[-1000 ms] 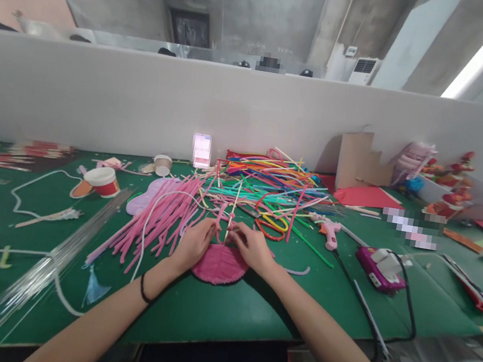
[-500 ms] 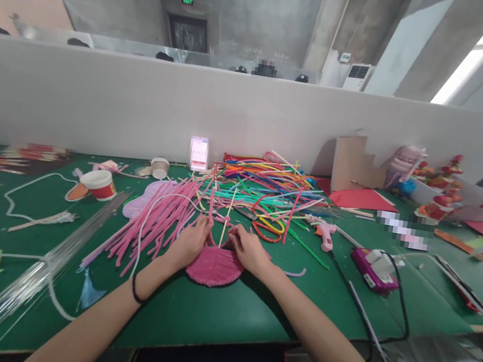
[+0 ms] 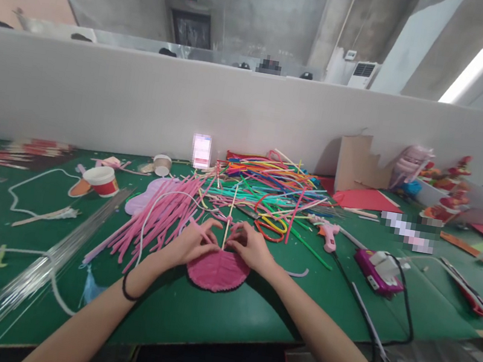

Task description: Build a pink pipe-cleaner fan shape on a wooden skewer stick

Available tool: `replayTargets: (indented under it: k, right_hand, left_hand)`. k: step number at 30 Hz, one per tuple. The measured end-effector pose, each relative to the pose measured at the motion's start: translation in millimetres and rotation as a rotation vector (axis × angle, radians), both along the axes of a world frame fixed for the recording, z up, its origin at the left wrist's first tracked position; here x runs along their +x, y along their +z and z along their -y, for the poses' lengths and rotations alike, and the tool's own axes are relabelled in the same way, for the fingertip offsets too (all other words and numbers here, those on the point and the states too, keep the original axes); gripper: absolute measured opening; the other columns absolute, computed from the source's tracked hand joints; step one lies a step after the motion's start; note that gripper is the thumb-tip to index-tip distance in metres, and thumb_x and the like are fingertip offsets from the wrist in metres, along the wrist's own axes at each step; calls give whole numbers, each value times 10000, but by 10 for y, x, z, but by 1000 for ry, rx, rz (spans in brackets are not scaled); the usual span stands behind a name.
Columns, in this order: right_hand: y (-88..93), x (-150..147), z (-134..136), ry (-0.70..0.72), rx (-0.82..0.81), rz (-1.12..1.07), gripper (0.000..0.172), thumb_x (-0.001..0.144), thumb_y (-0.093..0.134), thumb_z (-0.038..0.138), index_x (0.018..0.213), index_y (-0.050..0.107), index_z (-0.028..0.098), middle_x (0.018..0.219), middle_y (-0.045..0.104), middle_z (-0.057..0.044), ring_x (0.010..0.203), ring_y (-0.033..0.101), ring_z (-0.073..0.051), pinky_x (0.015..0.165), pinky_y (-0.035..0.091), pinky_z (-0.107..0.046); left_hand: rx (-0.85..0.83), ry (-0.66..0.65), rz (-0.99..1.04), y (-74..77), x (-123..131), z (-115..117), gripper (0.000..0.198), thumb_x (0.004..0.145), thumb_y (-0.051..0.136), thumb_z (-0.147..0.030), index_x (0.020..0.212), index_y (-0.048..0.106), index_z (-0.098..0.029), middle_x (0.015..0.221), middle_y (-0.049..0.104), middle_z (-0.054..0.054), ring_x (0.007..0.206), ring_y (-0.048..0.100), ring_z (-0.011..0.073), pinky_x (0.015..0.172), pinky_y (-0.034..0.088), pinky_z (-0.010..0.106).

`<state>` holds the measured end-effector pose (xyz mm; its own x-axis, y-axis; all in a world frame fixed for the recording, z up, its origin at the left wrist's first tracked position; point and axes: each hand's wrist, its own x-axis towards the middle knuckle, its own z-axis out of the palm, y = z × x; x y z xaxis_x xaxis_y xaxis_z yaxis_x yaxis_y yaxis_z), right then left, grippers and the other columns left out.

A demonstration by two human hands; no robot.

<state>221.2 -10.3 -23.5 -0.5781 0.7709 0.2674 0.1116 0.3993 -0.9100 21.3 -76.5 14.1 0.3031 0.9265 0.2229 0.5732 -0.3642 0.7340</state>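
A flat, rounded pink piece made of pipe cleaners (image 3: 218, 270) lies on the green table (image 3: 247, 316) in front of me. A thin wooden stick (image 3: 228, 222) runs up from its top edge. My left hand (image 3: 192, 243) pinches a pink pipe cleaner at the piece's upper left edge, beside the stick. Just right of the stick, my right hand (image 3: 250, 247) presses its closed fingers on the top edge. The two hands almost meet at the stick.
A heap of pink pipe cleaners (image 3: 157, 216) lies to the left, and coloured ones (image 3: 268, 185) behind. A glue gun (image 3: 329, 233) and a purple device (image 3: 381, 270) with a black cable lie to the right. Wire rods (image 3: 44, 266), a paper cup (image 3: 101, 180) and white cord are left.
My left hand has moved its fingers rightward toward the stick, folding the pink pipe cleaner down onto the piece. The right hand stays at the top edge.
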Motion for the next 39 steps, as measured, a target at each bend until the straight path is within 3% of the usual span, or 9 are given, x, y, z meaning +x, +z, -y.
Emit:
replayTargets:
  k: [7,13,18,23,28,34,39]
  right_hand:
    - [42,10,22,-21,76,-1,172,805,654,209,934,541,226,826,711,1,782,709,-172,746,551,-303]
    - [128,25,77,61,94,32,90,828,646,229,894,587,214,848,708,-10,777,701,-172,738,545,-293]
    - [131,38,87,124,196,109,69,840,637,198,906,626,216,878,724,-14,835,696,-177,799,527,-299]
    - [147,47,91,153,120,24,125,821,683,260,915,622,205,854,734,-16,816,713,-177,767,540,-290]
    - [159,34,107,132,150,52,113,811,675,215,905,612,206,830,737,-10,797,722,-179,741,550,-285]
    - [146,33,91,129,209,66,190,834,637,184,1002,555,219,889,736,-16,852,723,-180,784,545,-298]
    - [136,17,107,107,208,62,269,842,651,211,1018,448,234,896,725,-16,860,720,-183,787,531,-307]
  left_hand:
    - [-46,-104,10,91,-28,32,243,847,617,-295,1077,598,-219,938,747,51,865,720,192,785,556,292]
    - [31,-8,21,58,-3,-11,170,828,636,-301,977,649,-220,835,744,12,773,716,184,729,555,273]
    - [47,-17,130,-15,30,-28,77,839,625,-254,901,635,-209,843,728,7,787,692,164,759,533,266]
    - [50,5,164,-61,39,-38,32,835,628,-213,851,648,-193,796,711,-6,771,671,150,771,502,257]
    - [63,-4,93,-55,32,-62,38,836,632,-219,845,665,-202,807,708,-11,773,655,150,754,475,247]
    - [219,81,-96,-17,-1,-93,187,884,596,-342,816,707,-209,836,724,23,802,646,174,763,451,271]
    - [153,97,-79,-9,15,-93,256,913,542,-371,798,700,-206,803,724,14,755,655,165,707,455,251]
